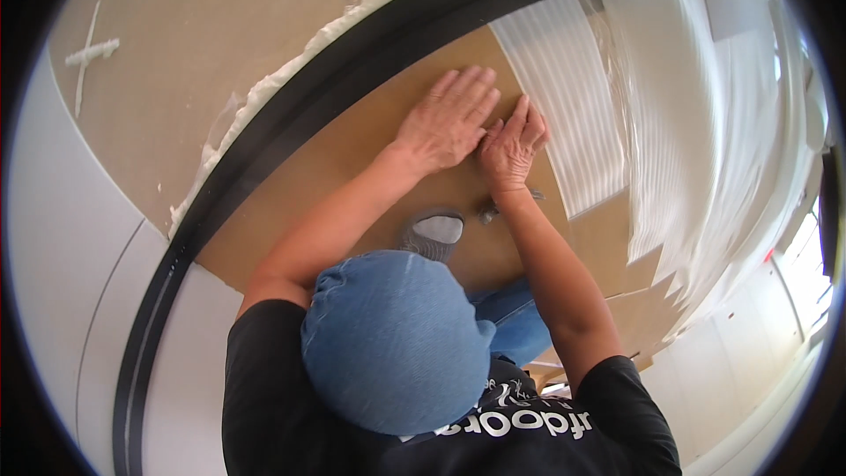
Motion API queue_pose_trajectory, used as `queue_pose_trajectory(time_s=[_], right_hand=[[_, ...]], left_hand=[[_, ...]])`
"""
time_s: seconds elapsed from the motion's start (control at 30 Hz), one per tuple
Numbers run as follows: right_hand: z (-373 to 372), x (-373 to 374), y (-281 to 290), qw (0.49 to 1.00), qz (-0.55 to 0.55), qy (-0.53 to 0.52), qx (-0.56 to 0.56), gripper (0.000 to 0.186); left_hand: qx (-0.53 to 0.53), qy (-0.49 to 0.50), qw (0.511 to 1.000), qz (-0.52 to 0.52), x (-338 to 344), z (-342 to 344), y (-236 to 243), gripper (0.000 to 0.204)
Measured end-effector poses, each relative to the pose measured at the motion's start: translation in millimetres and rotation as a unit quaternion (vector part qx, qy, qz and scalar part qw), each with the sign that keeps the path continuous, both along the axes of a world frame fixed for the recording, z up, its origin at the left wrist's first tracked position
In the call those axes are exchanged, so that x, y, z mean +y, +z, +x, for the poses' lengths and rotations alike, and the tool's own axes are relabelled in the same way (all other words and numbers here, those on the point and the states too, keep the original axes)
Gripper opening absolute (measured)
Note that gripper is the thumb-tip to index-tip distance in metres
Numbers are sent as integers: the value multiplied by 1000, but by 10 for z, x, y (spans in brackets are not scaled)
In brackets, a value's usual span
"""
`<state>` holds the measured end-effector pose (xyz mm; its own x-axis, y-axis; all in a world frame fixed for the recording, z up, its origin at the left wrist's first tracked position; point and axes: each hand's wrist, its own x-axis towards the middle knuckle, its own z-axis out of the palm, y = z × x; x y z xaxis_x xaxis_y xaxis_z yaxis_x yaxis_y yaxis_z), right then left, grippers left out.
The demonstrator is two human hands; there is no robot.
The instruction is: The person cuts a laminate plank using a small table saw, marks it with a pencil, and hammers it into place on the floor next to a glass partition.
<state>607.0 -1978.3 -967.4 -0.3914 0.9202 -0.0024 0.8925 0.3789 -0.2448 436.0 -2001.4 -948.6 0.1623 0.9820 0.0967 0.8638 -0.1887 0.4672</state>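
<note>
My left hand (451, 116) lies flat on a smooth brown sheet (352, 159), its fingers stretched up and slightly blurred. Close beside it, my right hand (514, 148) rests near the sheet's right edge, fingers bent and pressed together. Anything between those fingers is hidden. A small grey object (488, 211) shows by my right wrist, too partly covered to name. Under my arms are my bent knee in blue denim (397, 344) and a grey shoe (432, 234) standing on the sheet.
A long black strip (291, 110) borders the sheet, with rough cream foam (264, 88) along its outer side. White ribbed sheeting (568, 97) adjoins on the right, and crumpled translucent wrapping (696, 115) lies beyond. Further brown pieces (608, 229) sit at lower right.
</note>
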Motion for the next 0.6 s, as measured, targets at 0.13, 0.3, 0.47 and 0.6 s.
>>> queue_pose_trajectory(time_s=[0.13,0.3,0.47,0.6], right_hand=[[-54,-23,122,1000,8,1,25,68],[62,-4,240,999,2,-6,38,69],[715,55,1003,990,-108,37,86,64],[2604,-500,1620,980,-19,-184,72,51]], left_hand=[[22,47,997,-49,80,-143,7,75],[53,35,998,-23,62,-52,-34,80],[90,87,991,-51,-322,-329,-28,82],[159,66,979,-112,-717,-152,196,77]])
